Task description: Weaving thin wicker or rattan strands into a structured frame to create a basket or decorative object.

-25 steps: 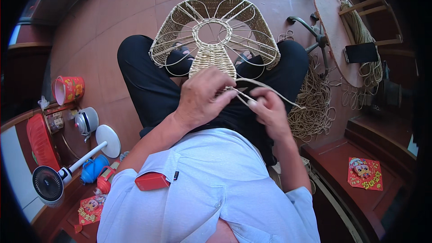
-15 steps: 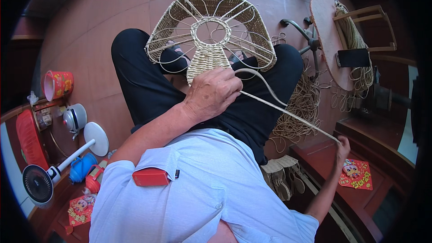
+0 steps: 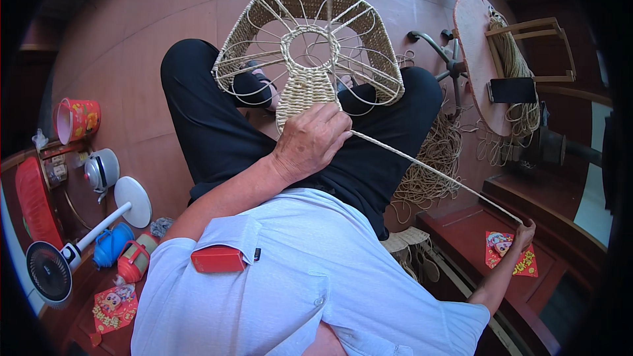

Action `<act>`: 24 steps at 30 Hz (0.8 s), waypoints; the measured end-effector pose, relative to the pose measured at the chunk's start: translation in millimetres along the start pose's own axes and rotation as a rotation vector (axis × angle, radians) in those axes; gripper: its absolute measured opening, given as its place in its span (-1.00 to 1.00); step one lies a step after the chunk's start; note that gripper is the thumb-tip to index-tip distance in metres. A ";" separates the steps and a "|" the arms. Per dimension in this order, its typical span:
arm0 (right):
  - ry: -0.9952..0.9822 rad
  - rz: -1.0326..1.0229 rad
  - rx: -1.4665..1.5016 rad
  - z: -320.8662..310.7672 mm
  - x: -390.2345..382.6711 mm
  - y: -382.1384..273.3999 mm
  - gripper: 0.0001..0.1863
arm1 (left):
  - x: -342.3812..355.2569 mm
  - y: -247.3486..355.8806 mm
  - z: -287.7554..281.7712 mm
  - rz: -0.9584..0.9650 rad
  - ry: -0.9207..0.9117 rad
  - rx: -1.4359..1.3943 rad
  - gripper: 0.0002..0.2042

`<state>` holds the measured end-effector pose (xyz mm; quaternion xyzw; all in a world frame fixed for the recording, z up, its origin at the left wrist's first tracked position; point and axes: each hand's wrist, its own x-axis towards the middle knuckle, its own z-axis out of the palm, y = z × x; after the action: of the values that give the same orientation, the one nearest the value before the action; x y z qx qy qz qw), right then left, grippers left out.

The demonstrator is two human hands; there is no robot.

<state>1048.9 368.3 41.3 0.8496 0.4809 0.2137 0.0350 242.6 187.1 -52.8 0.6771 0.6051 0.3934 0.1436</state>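
Left hand (image 3: pixel 313 138): fingers curled tight over narrow end of half-woven wicker frame (image 3: pixel 307 92), cord (image 3: pixel 395 151) coming out beside them. Right hand (image 3: pixel 524 233): fingers closed on cord's far end, over red bench (image 3: pixel 455 225); exact grip too small to tell. Cord straight. Frame between the knees, wide end away from body. Cord pile (image 3: pixel 414 188) near right knee; phone (image 3: pixel 512 90) at right edge of seat board (image 3: pixel 476 66).

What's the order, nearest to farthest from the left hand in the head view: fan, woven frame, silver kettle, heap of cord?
1. Woven frame: gripped by the left hand.
2. Heap of cord: floor, to the right.
3. Silver kettle: off to the left.
4. Fan: farther left, near the picture's edge.
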 end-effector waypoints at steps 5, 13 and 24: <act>-0.732 0.121 0.694 -31.5 -14.4 -64.2 -0.20 | -2.8 -2.6 2.0 -0.023 0.039 0.026 -0.85; -0.920 -0.790 1.144 -207.3 -284.8 -345.2 -0.59 | 1.5 0.3 -15.5 -0.224 0.107 -0.138 -0.90; -0.827 -0.870 1.213 -156.3 -366.0 -404.4 -0.68 | -4.4 4.3 -26.0 -0.383 0.069 -0.034 -0.83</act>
<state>499.1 257.3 -44.8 0.4708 0.7442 -0.4405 -0.1743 227.4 174.7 -34.6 0.5332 0.7206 0.3922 0.2064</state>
